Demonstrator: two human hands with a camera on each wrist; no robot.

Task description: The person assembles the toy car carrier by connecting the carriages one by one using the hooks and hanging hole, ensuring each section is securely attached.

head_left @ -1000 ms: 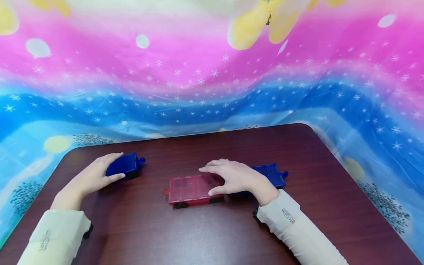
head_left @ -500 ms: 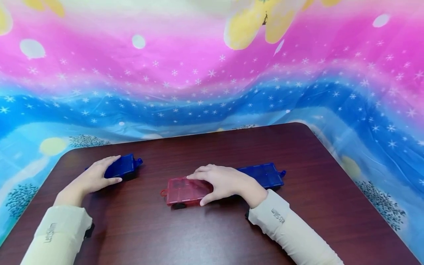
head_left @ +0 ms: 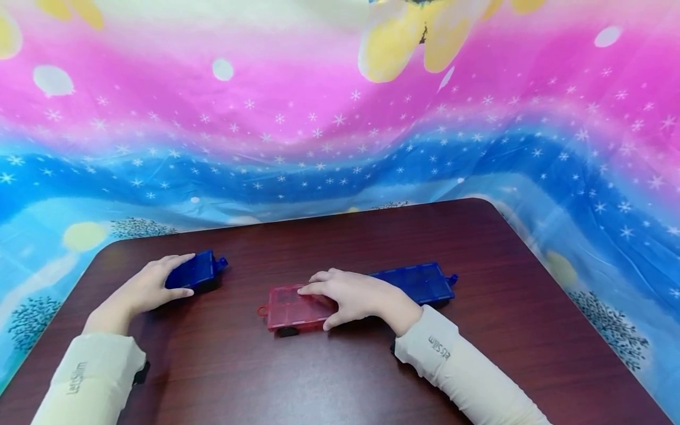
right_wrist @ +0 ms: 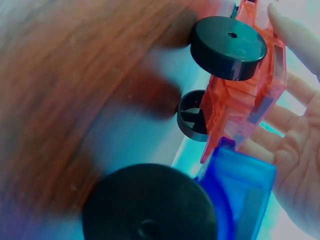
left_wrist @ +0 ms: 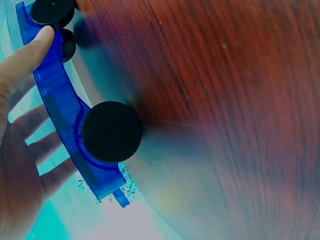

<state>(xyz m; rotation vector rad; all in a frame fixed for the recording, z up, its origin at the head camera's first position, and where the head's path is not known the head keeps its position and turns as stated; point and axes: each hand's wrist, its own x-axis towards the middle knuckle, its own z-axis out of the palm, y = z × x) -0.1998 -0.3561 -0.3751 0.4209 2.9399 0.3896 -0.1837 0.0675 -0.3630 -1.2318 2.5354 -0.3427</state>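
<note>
The left hand [head_left: 143, 287] grasps the left blue car [head_left: 192, 273] between thumb and fingers, at the left of the brown table [head_left: 249, 378]; the palm hides that car's left end. Near the middle, the red car [head_left: 291, 308] is grasped by the right hand [head_left: 363, 297], thumb on the near side, its right end covered. The right blue car [head_left: 425, 282] lies just beyond, partly behind that hand. That makes three cars: two blue, one red. The left wrist view shows three black wheels [left_wrist: 111, 132] under its car, one mostly hidden. The right wrist view reveals what the head view hides: a small blue hitch [right_wrist: 227, 143] meeting the red car's end. There, the thumb is cut off and the blue car's nearest wheel [right_wrist: 149, 207] runs out of frame.
</note>
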